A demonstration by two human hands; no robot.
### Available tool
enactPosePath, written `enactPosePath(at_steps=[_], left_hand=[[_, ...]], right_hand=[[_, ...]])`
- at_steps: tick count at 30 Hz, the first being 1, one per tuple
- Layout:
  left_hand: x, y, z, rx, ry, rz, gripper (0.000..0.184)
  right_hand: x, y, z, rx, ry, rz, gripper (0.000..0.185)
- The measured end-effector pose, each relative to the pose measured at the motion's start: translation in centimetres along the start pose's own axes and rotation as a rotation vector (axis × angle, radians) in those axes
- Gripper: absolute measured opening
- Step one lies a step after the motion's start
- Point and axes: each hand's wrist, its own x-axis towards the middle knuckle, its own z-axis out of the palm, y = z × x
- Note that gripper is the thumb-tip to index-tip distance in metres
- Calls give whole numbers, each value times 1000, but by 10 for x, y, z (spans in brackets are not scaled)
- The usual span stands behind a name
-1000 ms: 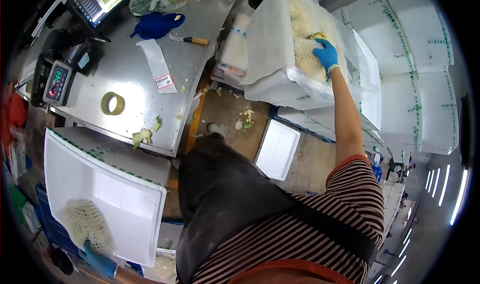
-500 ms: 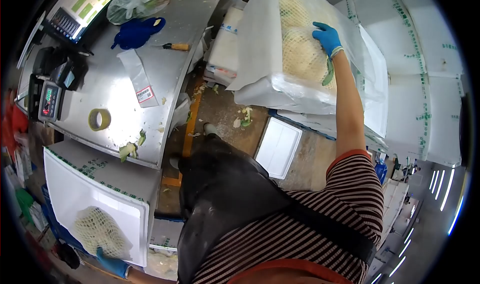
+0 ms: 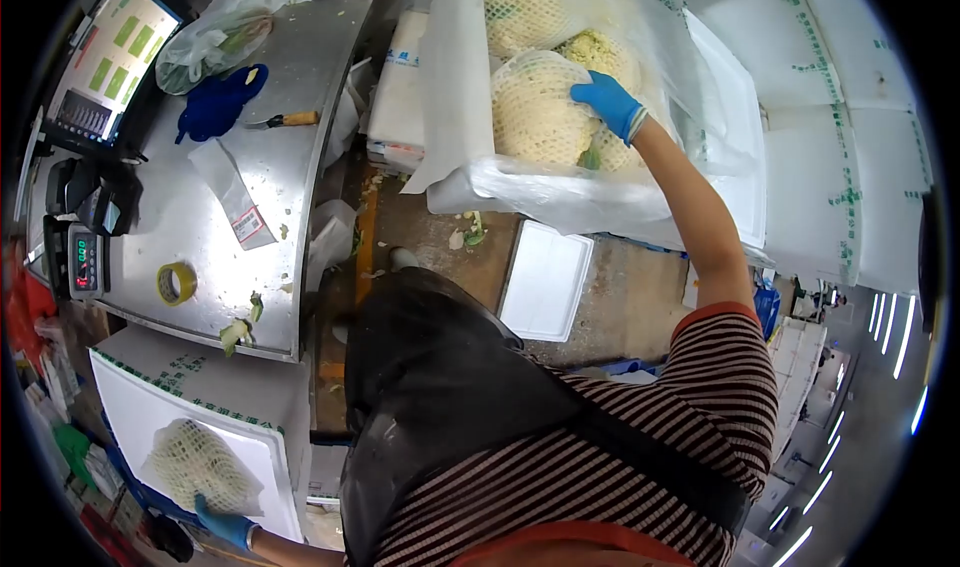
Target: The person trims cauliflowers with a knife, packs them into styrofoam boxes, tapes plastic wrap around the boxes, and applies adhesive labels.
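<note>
In the lower left, my left hand, in a blue glove, grips the near edge of a cauliflower in a white foam net. Its thumb shows against the net; the other fingers are mostly hidden. That cauliflower is at a white foam box. At the upper right, my blue-gloved right hand has its fingers curled over the side of another netted cauliflower. This one lies among several cauliflowers in a large foam box lined with white sheeting. A cauliflower with exposed curds shows just behind my right hand.
On the metal table are a scale, a tape roll, a wooden-handled knife, a blue cloth, a plastic bag and leaf scraps. A monitor stands behind. A foam lid lies on the floor; foam boxes are stacked right.
My right hand has shifted from lying spread on the netted cauliflowers to curling round one's side. The exposed curds have come into view. My left hand stays at its cauliflower as the view shifts.
</note>
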Motion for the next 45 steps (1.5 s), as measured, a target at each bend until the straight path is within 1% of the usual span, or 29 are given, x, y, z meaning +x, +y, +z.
enactPosePath(at_steps=[2,3,4,5,6,7,8,9,10,11,12,14,15,18,19,21,22,23,24,25,28,31,32,34,37,40,41,44,45], left_hand=[[-16,8,18,-109,1,-109,53],[-8,3,9,17,-3,-22,51],[-2,-2,-6,260,97,114,45],[-22,16,16,220,127,44,41],[-21,12,10,488,163,271,37],[1,1,-11,591,101,473,35],[-21,28,17,618,143,440,31],[-10,17,21,417,256,495,32],[-28,38,41,442,188,345,34],[-13,25,27,566,136,484,38],[-4,21,28,741,158,511,41],[9,13,32,931,140,398,46],[14,8,34,961,133,352,45],[34,-10,30,828,54,113,47],[53,-35,19,661,18,17,47],[79,-69,6,316,-44,-126,43],[81,-70,3,241,-40,-220,43],[106,-96,-13,76,-179,-364,44],[128,-123,-26,-95,-319,-507,45],[123,-123,-28,-178,-271,-609,45],[102,-114,-9,-420,-123,-892,43],[84,-97,5,-345,-67,-969,42],[87,-112,5,-337,-125,-983,42],[85,-123,11,-365,-169,-1044,42],[95,-164,16,-280,-248,-907,46],[104,-171,16,246,-315,-217,57],[105,-160,16,689,-328,-42,59],[94,-142,30,1063,-487,241,53],[84,-147,29,1011,-494,308,47]], right_hand=[[-6,-10,-2,-110,112,-153,50],[-12,-16,-15,-204,141,-180,53],[-17,-23,-27,-350,268,-146,58],[-19,-24,-48,-369,288,-187,57],[-27,-27,-77,-319,263,-237,57],[-32,-31,-105,-247,231,-274,57],[-37,-37,-131,-170,217,-311,57],[-41,-44,-156,-84,214,-339,58],[-44,-51,-172,-64,319,-368,61],[-70,-81,-162,-27,306,-341,62],[-91,-102,-144,17,358,-377,60],[-89,-108,-140,380,348,-252,55],[-90,-110,-125,609,289,-171,53],[-111,-146,-19,841,297,-68,44],[-92,-111,-7,330,256,-314,40],[-102,-128,69,-307,247,-590,35],[-120,-154,127,-309,207,-599,36],[-139,-180,184,-310,167,-608,37],[-138,-177,215,-191,52,-582,40],[-138,-180,244,-165,-32,-615,40],[-164,-218,349,117,-247,-448,42],[-204,-272,436,508,-383,-98,48],[-220,-292,456,832,-415,160,47],[-246,-316,491,853,-505,204,49],[-274,-341,532,850,-620,222,49],[-297,-367,569,820,-664,178,47],[-300,-374,582,776,-673,114,46],[-324,-406,631,650,-741,-73,42],[-315,-401,649,586,-787,-80,39]])
